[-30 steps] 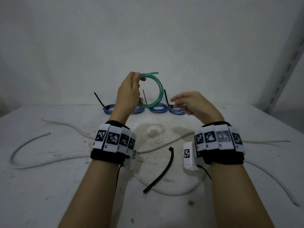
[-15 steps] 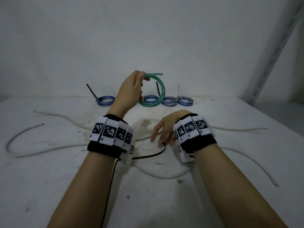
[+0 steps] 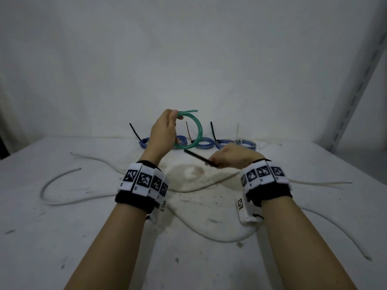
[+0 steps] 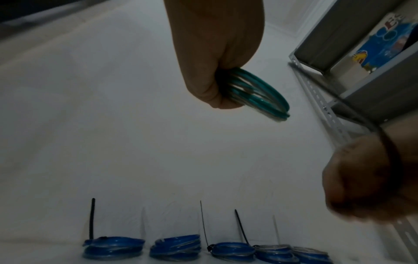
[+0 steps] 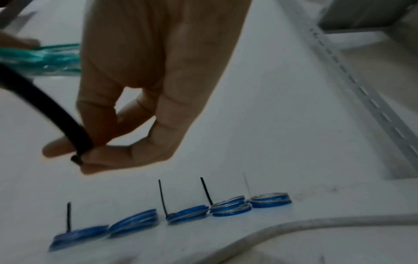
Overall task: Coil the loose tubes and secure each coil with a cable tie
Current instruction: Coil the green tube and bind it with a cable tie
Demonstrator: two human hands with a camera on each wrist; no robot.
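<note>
Both forearms extend forward over the tabletop, each wrist wearing a marker band. The left hand is raised, fingers curled around a green tube coil. The right hand is lower, fingertips pinching a black cable tie.

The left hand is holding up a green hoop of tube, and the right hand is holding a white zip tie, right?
Not quite: the zip tie is black, not white, as the right wrist view shows. The right hand pinches it, and the left hand does hold up the green hoop of tube.
</note>
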